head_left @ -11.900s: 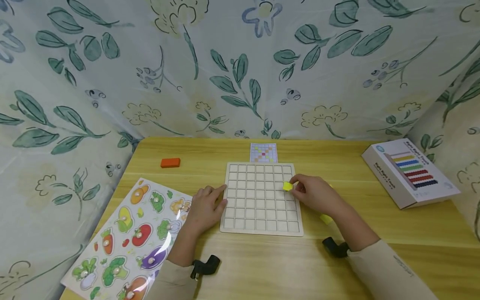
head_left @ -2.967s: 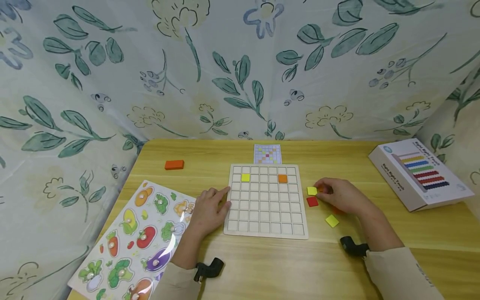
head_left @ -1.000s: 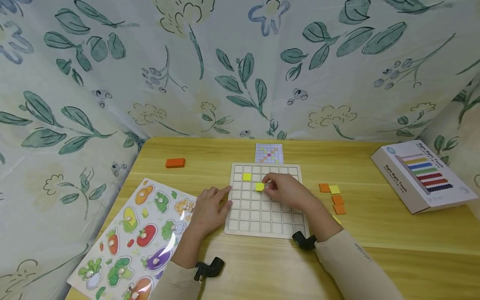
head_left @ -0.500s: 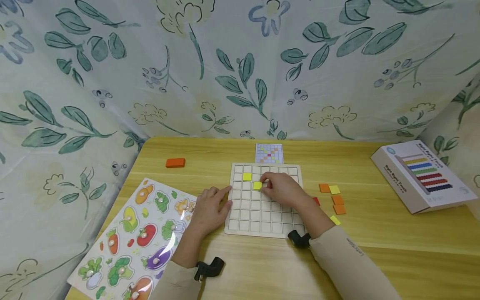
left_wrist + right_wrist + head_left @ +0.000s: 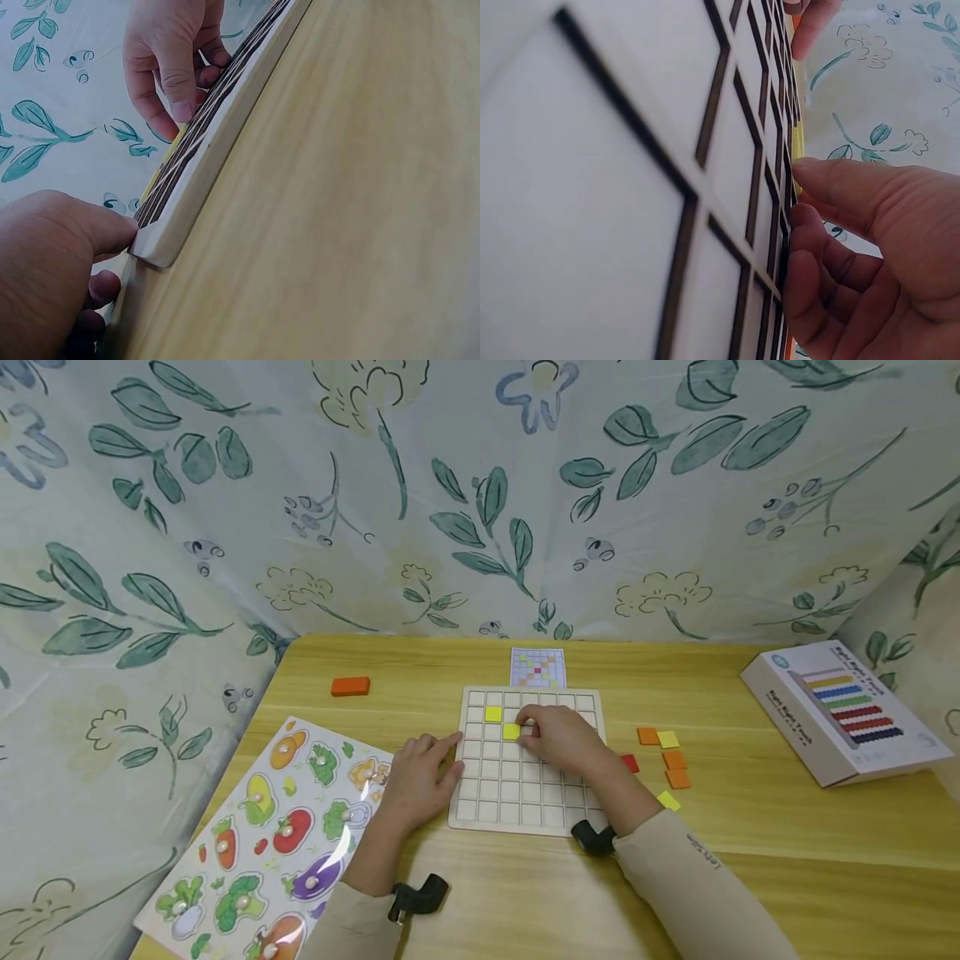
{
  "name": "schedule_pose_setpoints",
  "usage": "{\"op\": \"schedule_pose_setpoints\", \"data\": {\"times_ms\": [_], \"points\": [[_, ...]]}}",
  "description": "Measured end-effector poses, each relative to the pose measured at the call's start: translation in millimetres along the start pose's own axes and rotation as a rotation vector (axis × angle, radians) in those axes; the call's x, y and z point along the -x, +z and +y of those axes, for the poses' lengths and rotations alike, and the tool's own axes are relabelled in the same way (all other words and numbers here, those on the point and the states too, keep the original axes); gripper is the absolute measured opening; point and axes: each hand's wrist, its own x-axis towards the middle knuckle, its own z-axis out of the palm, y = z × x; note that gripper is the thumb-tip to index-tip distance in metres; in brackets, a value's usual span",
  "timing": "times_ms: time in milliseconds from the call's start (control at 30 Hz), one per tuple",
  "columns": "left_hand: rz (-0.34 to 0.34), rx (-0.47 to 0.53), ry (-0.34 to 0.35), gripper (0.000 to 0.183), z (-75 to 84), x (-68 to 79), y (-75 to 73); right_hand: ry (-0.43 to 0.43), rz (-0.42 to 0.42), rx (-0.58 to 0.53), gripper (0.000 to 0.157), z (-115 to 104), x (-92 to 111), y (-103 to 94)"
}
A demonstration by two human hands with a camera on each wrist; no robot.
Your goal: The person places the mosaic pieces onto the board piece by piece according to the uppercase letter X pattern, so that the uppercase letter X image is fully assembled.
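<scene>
My right hand (image 5: 562, 737) reaches over the pale wooden grid board (image 5: 531, 828) and holds a yellow square tile (image 5: 512, 732) by its right edge, at a cell in the third row and third column. In the right wrist view, the thumb (image 5: 847, 184) lies against the board's surface by a strip of yellow. Another yellow tile (image 5: 492, 713) sits one cell up and to the left. My left hand (image 5: 422, 778) rests beside the board, with index finger and thumb touching its left edge. My right hand covers part of the upper right cells.
Loose orange (image 5: 675, 760), yellow (image 5: 667, 739) and red (image 5: 630, 764) tiles lie right of the board. Behind it is a small pattern card (image 5: 537, 667). An orange block (image 5: 350, 686), a vegetable puzzle board (image 5: 258, 843) and a white box (image 5: 847, 710) stand farther out.
Earlier the board was bare; a yellow and an orange tile were then on it. My right hand has since moved left from the loose tiles with another yellow tile, lately easing slightly left.
</scene>
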Motion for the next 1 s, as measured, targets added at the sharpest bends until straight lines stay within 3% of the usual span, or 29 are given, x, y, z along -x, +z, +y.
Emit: {"op": "schedule_pose_setpoints", "data": {"times_ms": [333,733,1000], "points": [[0.013,0.011,0.010,0.048,-0.4,-0.3,-0.8,0.008,0.010,-0.115,0.031,10.8,17.4,-10.4],[0.005,-0.001,0.011,0.048,-0.8,1.9,0.2,0.178,0.066,-0.210,0.039,67.8,59.1,-44.9],[0.034,-0.007,0.036,0.047,-2.1,1.9,2.5,0.252,0.148,-0.168,0.042,112.9,76.5,-54.1]]}}
